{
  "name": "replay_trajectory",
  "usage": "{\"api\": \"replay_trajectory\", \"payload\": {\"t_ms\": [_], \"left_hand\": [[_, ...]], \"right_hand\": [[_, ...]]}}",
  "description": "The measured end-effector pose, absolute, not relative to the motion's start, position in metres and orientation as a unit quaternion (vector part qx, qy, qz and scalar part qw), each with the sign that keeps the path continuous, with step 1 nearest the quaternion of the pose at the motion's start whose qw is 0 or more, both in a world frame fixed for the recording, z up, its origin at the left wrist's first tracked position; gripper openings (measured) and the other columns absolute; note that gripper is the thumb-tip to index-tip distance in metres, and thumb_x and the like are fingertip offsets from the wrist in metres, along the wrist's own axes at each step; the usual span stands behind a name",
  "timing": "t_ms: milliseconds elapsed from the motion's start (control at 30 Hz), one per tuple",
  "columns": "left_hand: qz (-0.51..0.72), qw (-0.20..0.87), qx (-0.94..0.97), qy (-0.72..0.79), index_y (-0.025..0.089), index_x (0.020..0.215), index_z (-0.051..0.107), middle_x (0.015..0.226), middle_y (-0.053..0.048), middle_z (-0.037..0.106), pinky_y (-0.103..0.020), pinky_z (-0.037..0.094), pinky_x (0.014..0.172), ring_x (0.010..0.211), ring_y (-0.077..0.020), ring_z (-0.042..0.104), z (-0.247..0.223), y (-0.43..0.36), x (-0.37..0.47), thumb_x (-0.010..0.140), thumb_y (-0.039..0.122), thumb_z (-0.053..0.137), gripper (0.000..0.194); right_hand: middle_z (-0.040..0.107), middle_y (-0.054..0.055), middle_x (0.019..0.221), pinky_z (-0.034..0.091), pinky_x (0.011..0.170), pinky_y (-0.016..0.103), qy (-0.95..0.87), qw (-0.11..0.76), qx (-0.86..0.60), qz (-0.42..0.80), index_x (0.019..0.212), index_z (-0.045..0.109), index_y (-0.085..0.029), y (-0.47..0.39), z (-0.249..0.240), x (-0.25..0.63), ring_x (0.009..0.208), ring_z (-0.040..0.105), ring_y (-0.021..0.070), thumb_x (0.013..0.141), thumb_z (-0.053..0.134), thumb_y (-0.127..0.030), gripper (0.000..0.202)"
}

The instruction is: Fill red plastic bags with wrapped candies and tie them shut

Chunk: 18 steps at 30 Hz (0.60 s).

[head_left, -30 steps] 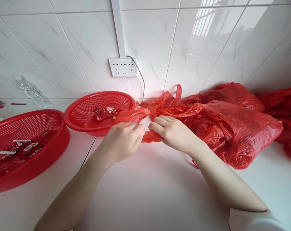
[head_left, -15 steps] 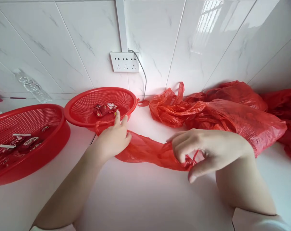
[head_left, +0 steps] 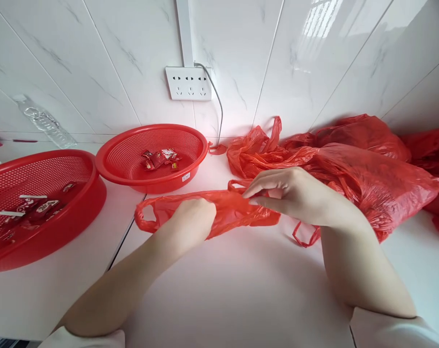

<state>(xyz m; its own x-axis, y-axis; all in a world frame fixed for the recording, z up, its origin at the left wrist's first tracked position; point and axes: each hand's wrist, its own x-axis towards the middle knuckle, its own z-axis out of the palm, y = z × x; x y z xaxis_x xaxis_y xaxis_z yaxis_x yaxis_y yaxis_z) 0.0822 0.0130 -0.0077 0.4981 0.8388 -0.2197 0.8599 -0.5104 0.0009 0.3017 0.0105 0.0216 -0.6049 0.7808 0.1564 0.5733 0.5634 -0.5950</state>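
A thin red plastic bag (head_left: 237,212) lies stretched sideways on the white table in front of me, its loop handle (head_left: 146,217) at the left end. My left hand (head_left: 196,215) presses down into the bag's middle, back of the hand up; its fingers are hidden, so I cannot tell what they grip. At the bag's right part, my right hand (head_left: 285,191) pinches the film between thumb and fingertips. A red loop of plastic (head_left: 306,237) lies below the right wrist.
Two red perforated baskets, a near one (head_left: 92,193) and a back one (head_left: 128,182), stand left, with small red packets inside. Full red bags (head_left: 389,179) lie right. A clear bottle (head_left: 47,123) is near the tiled wall, which has a socket panel (head_left: 188,83).
My left hand has moved right and down, away from the basket rim, into the bag. My right hand has moved up and left, and the bag is spread wider.
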Motion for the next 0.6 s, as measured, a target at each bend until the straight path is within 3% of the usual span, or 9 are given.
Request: {"api": "replay_trajectory", "payload": {"t_ms": [100, 267, 367, 467, 533, 600], "left_hand": [[-0.15, 0.069, 0.845, 0.509, 0.015, 0.06, 0.063, 0.054, -0.01, 0.059, -0.037, 0.046, 0.062, 0.061, -0.0277, 0.063, -0.02, 0.029, 0.076, 0.069, 0.005, 0.054, 0.016], [-0.195, 0.113, 0.795, 0.563, 0.012, 0.076, 0.066, 0.063, -0.017, 0.065, -0.047, 0.048, 0.061, 0.061, -0.0361, 0.065, -0.032, 0.041, 0.071, 0.061, 0.005, 0.054, 0.021], [-0.157, 0.129, 0.823, 0.531, 0.014, 0.084, 0.064, 0.058, -0.01, 0.064, -0.053, 0.048, 0.075, 0.065, -0.034, 0.066, -0.032, 0.04, 0.073, 0.061, 0.004, 0.052, 0.027], [-0.154, 0.108, 0.859, 0.476, 0.017, 0.081, 0.062, 0.053, -0.003, 0.06, -0.059, 0.035, 0.098, 0.066, -0.0298, 0.066, -0.031, 0.036, 0.077, 0.058, 0.001, 0.054, 0.03], [-0.166, 0.096, 0.868, 0.459, 0.018, 0.076, 0.062, 0.058, -0.003, 0.062, -0.059, 0.026, 0.106, 0.07, -0.0278, 0.066, -0.032, 0.032, 0.08, 0.058, -0.001, 0.053, 0.027], [-0.181, 0.077, 0.873, 0.447, 0.017, 0.074, 0.063, 0.065, -0.005, 0.066, -0.059, 0.021, 0.109, 0.075, -0.0272, 0.067, -0.034, 0.028, 0.082, 0.064, -0.002, 0.05, 0.025]], "right_hand": [[0.068, 0.003, 0.093, 0.047, 0.065, 0.03, -0.841, 0.258, -0.451, 0.152, 0.093, 0.072, -0.025, 0.017, 0.016, 0.31, 0.075, 0.061, 0.0167, 0.089, 0.053, -0.024, 0.02], [0.059, 0.007, 0.073, 0.044, 0.067, 0.037, -0.768, 0.228, -0.592, -0.09, 0.072, 0.068, -0.02, 0.024, 0.004, 0.331, 0.07, 0.059, 0.0225, 0.089, 0.053, -0.023, 0.023], [0.061, 0.012, 0.09, 0.044, 0.07, 0.04, -0.744, 0.264, -0.592, -0.159, 0.087, 0.067, -0.019, 0.001, 0.019, 0.324, 0.083, 0.059, 0.0274, 0.091, 0.053, -0.025, 0.016], [0.062, 0.01, 0.099, 0.047, 0.07, 0.033, -0.853, 0.277, -0.44, -0.041, 0.095, 0.064, -0.02, -0.024, 0.028, 0.296, 0.085, 0.06, 0.0218, 0.093, 0.047, -0.02, 0.016], [0.063, 0.007, 0.095, 0.047, 0.064, 0.028, -0.925, 0.193, -0.318, 0.082, 0.094, 0.063, -0.02, -0.023, 0.017, 0.273, 0.078, 0.06, 0.0164, 0.093, 0.044, -0.012, 0.02], [0.065, 0.006, 0.089, 0.046, 0.061, 0.027, -0.934, 0.112, -0.313, 0.129, 0.094, 0.063, -0.018, -0.007, -0.006, 0.256, 0.072, 0.06, 0.0151, 0.091, 0.041, -0.006, 0.025]]}}
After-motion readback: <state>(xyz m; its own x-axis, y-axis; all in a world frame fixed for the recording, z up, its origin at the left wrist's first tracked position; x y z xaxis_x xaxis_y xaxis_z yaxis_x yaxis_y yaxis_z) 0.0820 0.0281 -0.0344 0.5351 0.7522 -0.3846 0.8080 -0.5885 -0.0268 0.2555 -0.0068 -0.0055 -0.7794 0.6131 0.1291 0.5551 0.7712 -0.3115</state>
